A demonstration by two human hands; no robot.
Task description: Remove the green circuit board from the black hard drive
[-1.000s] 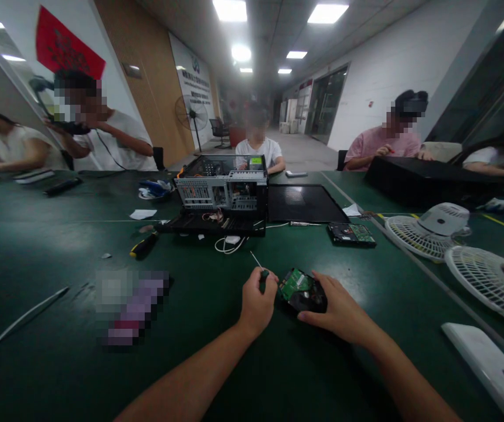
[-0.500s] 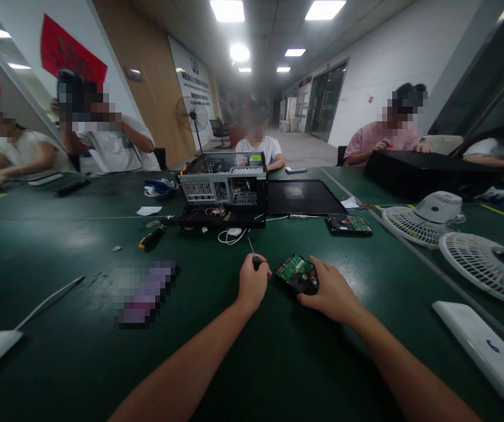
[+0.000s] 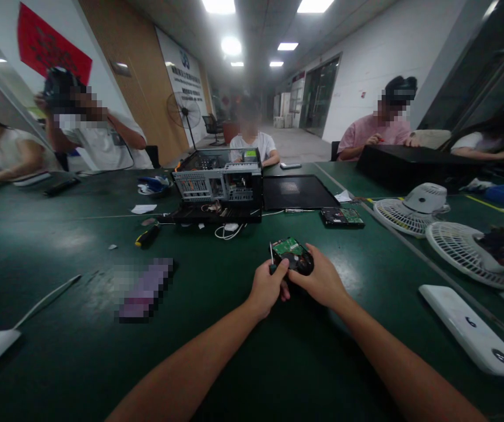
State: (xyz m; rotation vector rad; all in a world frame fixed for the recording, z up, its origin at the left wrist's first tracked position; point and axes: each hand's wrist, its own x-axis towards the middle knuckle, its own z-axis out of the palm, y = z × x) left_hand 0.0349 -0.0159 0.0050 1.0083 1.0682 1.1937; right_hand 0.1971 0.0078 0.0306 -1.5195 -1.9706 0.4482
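My right hand (image 3: 326, 282) grips a hard drive (image 3: 292, 247) along its right side, thumb at the near edge. The drive's green circuit board faces up, and it is tilted slightly above the tabletop. My left hand (image 3: 264, 288) is closed around a small screwdriver (image 3: 272, 255), whose thin shaft points up and away beside the drive's left edge. Most of the screwdriver's handle is hidden by my fingers. The left thumb lies against the near left corner of the drive. A second hard drive (image 3: 342, 217) lies farther off to the right.
An opened computer case (image 3: 217, 183) stands beyond my hands, with a black panel (image 3: 300, 192) beside it. White fan parts (image 3: 458, 252) and a white casing (image 3: 472, 331) lie right. A yellow-black screwdriver (image 3: 147, 235) and a pixelated purple object (image 3: 147, 290) lie left. Several people sit around the table.
My left hand has moved right with the screwdriver and now meets the hard drive. The right hand has brought the drive slightly up and left. The view has shifted a little.
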